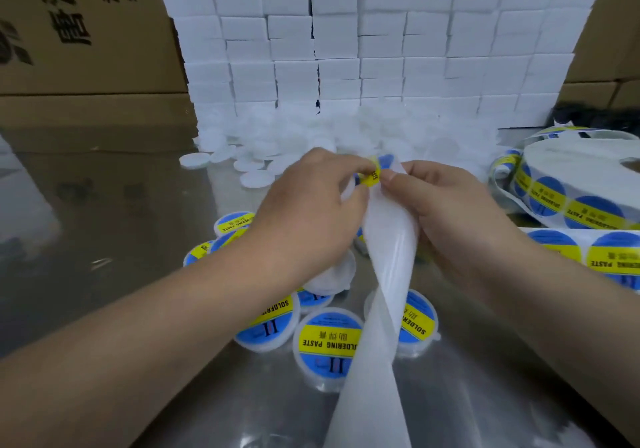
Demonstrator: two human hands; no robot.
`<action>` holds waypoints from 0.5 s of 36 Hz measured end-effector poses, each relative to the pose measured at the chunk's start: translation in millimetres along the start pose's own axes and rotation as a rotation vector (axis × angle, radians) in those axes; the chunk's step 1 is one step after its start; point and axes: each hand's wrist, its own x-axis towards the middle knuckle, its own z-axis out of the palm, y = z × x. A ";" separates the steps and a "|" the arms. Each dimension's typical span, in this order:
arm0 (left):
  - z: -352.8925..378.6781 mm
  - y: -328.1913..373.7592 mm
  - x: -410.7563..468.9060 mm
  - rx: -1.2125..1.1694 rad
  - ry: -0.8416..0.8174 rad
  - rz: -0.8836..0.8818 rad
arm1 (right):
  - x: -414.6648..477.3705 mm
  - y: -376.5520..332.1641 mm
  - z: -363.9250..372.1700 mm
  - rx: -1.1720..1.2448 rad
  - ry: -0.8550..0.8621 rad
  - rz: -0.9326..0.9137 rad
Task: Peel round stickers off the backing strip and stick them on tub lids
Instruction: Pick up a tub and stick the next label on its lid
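My left hand (308,219) pinches the edge of a round blue-and-yellow sticker (375,170) at the top of the white backing strip (384,295). My right hand (446,205) grips the strip just beside the sticker, thumb on its upper edge. The bare strip runs down from my hands toward the camera. A plain white tub (332,274) sits under my left hand, mostly hidden. Several tubs with stickered lids (329,343) lie on the table below my hands.
A pile of bare white lids (256,163) spreads behind my hands, before a wall of stacked white boxes (381,39). The sticker roll (575,188) lies at the right, its strip of stickers (613,253) trailing. Cardboard cartons (86,39) stand at the back left. The table (121,222) is shiny metal.
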 end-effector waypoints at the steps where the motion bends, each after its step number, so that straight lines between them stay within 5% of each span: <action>1: -0.4 -2.9 -2.2 0.016 -0.005 0.001 | -0.5 -0.4 0.3 0.001 -0.022 0.000; 18: -9.8 -3.6 -12.9 -0.042 0.013 -0.070 | -4.2 2.8 2.9 -0.013 -0.192 -0.045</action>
